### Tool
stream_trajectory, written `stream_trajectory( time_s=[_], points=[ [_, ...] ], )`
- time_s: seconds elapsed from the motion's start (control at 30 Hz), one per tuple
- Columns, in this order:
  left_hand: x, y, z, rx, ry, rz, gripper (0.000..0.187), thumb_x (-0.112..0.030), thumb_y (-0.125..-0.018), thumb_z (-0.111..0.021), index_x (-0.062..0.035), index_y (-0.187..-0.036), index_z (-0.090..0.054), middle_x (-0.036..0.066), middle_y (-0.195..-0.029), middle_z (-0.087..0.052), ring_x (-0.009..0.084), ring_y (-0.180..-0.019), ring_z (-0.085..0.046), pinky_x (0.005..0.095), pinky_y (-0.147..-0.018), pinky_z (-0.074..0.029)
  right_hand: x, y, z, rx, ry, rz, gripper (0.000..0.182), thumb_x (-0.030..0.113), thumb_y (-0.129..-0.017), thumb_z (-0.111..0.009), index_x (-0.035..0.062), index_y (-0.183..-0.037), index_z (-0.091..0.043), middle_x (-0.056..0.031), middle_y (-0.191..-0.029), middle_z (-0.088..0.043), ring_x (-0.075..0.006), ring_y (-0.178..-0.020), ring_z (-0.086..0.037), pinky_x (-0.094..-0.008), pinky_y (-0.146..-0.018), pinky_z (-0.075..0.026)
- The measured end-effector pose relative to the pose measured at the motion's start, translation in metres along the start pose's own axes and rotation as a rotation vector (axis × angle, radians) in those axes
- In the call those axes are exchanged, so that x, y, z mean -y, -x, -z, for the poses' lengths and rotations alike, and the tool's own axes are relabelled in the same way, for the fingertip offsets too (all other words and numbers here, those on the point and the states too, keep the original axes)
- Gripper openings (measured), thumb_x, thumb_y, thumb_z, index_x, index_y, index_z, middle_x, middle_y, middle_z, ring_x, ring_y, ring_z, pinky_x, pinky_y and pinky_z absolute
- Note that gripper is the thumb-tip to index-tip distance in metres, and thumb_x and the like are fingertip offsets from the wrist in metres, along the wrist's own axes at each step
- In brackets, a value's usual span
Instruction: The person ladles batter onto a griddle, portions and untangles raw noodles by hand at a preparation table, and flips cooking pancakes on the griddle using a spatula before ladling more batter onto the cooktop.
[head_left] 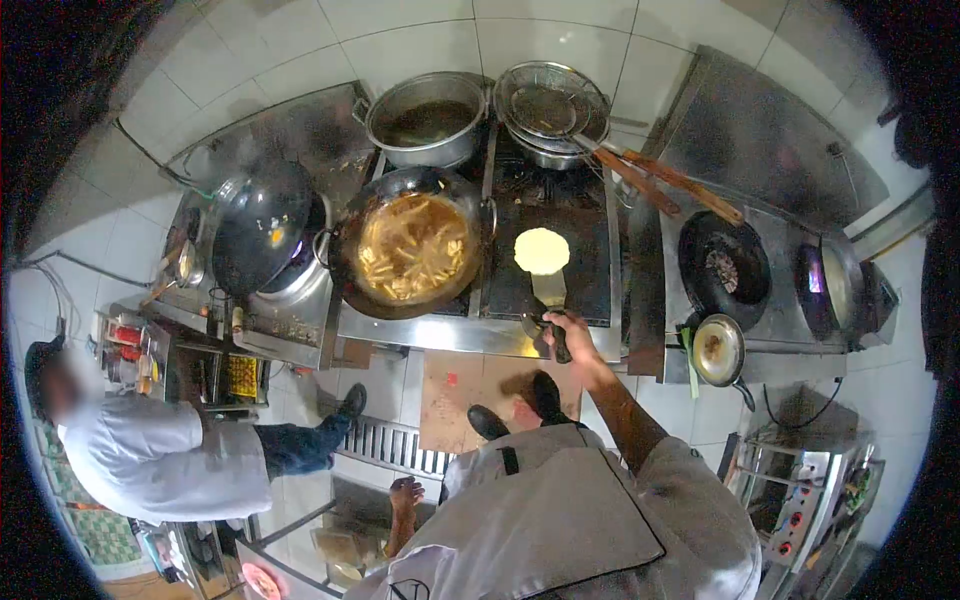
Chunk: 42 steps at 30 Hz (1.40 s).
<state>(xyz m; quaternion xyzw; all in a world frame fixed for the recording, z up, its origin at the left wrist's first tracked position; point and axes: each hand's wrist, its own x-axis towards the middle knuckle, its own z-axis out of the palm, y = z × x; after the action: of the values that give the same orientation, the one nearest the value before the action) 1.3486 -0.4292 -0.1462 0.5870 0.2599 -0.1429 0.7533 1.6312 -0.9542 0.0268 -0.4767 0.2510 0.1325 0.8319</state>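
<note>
My right hand (572, 336) is closed around the dark handle of a spatula (551, 288) at the front edge of the stove. Over the dark burner top, a round, pale yellow flatbread or pancake (541, 250) lies at the far end of the blade. A second dark, handle-like piece (532, 326) shows just left of that hand; what it belongs to I cannot make out. Low beside my body hangs my left hand (406, 492), fingers slightly bent and apart, with no object visible in it.
Left of the spatula, a large wok (350, 245) holds bubbling brown liquid with food pieces. Behind stand a deep pot (373, 128) and strainers (545, 105) with long wooden handles. More woks (690, 245) and a small pan (719, 350) sit right. A person (165, 455) stands left.
</note>
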Motion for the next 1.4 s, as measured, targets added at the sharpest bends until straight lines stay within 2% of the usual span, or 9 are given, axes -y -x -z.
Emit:
stream_trajectory(
  time_s=[0.13, 0.67, 0.8, 0.87, 1.03, 1.1, 1.2, 1.27, 1.4],
  points=[
    [-0.021, -0.002, 0.001, -0.125, 0.332, 0.451, 0.028, -0.022, -0.093, -0.072, 0.0002, -0.105, -0.06, 0.013, -0.08, -0.065, 0.0253, -0.06, -0.064, 0.0296, -0.044, -0.05, 0.004, -0.017, -0.004, -0.021, 0.008, 0.055, 0.022, 0.028, -0.094, -0.066, 0.0089, -0.103, -0.063, -0.004, -0.065, -0.059, -0.0177, -0.043, -0.05, -0.0346, -0.039, -0.04],
    [0.013, 0.006, -0.014, -0.22, 0.145, 0.452, 0.033, -0.026, -0.094, -0.071, -0.002, -0.115, -0.061, 0.015, -0.084, -0.071, 0.0238, -0.065, -0.07, 0.0283, -0.046, -0.051, 0.036, 0.01, 0.022, 0.042, -0.06, 0.157, 0.03, 0.022, -0.104, -0.057, 0.0067, -0.131, -0.058, -0.0024, -0.066, -0.054, -0.0129, -0.044, -0.047, -0.0284, -0.04, -0.038],
    [0.012, 0.022, -0.035, -0.16, 0.162, 0.203, 0.034, -0.028, -0.094, -0.074, -0.0035, -0.114, -0.062, 0.013, -0.082, -0.07, 0.0226, -0.064, -0.069, 0.0291, -0.048, -0.049, 0.048, 0.011, 0.039, -0.061, 0.409, 0.382, 0.056, 0.018, -0.103, -0.06, 0.0163, -0.156, -0.043, -0.0081, -0.066, -0.06, -0.0158, -0.047, -0.052, -0.0327, -0.045, -0.042],
    [-0.002, 0.015, -0.05, -0.286, 0.013, 0.381, 0.031, -0.027, -0.094, -0.072, -0.0041, -0.113, -0.062, 0.011, -0.082, -0.07, 0.0212, -0.064, -0.068, 0.0294, -0.049, -0.048, 0.045, 0.008, 0.046, -0.271, 1.093, 0.932, 0.064, 0.019, -0.099, -0.064, 0.0252, -0.158, -0.04, -0.016, -0.072, -0.065, -0.022, -0.054, -0.058, -0.0387, -0.055, -0.048],
    [0.046, 0.005, -0.026, -0.022, -0.286, -0.085, 0.028, -0.024, -0.094, -0.07, -0.0044, -0.112, -0.062, 0.011, -0.082, -0.069, 0.0204, -0.064, -0.068, 0.0302, -0.05, -0.048, 0.03, 0.018, 0.042, -0.378, 1.368, 0.81, 0.064, 0.014, -0.095, -0.064, 0.0302, -0.154, -0.046, -0.0255, -0.095, -0.068, -0.0319, -0.061, -0.059, -0.0404, -0.065, -0.051],
    [0.03, 0.012, -0.041, -0.006, -0.387, -0.142, 0.028, -0.024, -0.093, -0.069, -0.0045, -0.112, -0.062, 0.011, -0.082, -0.069, 0.0202, -0.064, -0.068, 0.0305, -0.05, -0.048, 0.038, 0.027, 0.037, -0.351, 1.231, 0.813, 0.063, 0.014, -0.096, -0.064, 0.0288, -0.155, -0.045, -0.0239, -0.094, -0.069, -0.0302, -0.06, -0.06, -0.0399, -0.063, -0.051],
    [0.018, 0.016, -0.058, -0.264, -0.014, 0.297, 0.03, -0.027, -0.092, -0.071, -0.0043, -0.11, -0.063, 0.011, -0.082, -0.07, 0.0194, -0.064, -0.068, 0.0314, -0.05, -0.049, 0.034, 0.01, 0.048, -0.299, 1.007, 1.025, 0.06, 0.016, -0.101, -0.061, 0.0197, -0.157, -0.041, -0.0152, -0.08, -0.07, -0.0218, -0.052, -0.057, -0.0366, -0.052, -0.049],
    [0.047, 0.0, -0.043, -0.187, -0.047, 0.2, 0.029, -0.028, -0.092, -0.071, -0.0044, -0.106, -0.064, 0.011, -0.084, -0.071, 0.0183, -0.066, -0.069, 0.0312, -0.052, -0.051, 0.031, 0.004, 0.062, -0.049, 0.456, 0.49, 0.061, 0.019, -0.105, -0.057, 0.0119, -0.16, -0.033, -0.0077, -0.073, -0.066, -0.0146, -0.049, -0.052, -0.033, -0.046, -0.044],
    [0.031, -0.021, -0.066, -0.111, -0.206, 0.221, 0.023, -0.024, -0.097, -0.067, -0.0016, -0.102, -0.065, 0.006, -0.087, -0.072, 0.0166, -0.073, -0.071, 0.0297, -0.059, -0.055, 0.053, 0.018, 0.045, -0.044, 0.086, 0.178, 0.071, 0.022, -0.105, -0.059, 0.0073, -0.163, -0.02, -0.0042, -0.067, -0.059, -0.0123, -0.044, -0.047, -0.0282, -0.041, -0.038]
  ],
)
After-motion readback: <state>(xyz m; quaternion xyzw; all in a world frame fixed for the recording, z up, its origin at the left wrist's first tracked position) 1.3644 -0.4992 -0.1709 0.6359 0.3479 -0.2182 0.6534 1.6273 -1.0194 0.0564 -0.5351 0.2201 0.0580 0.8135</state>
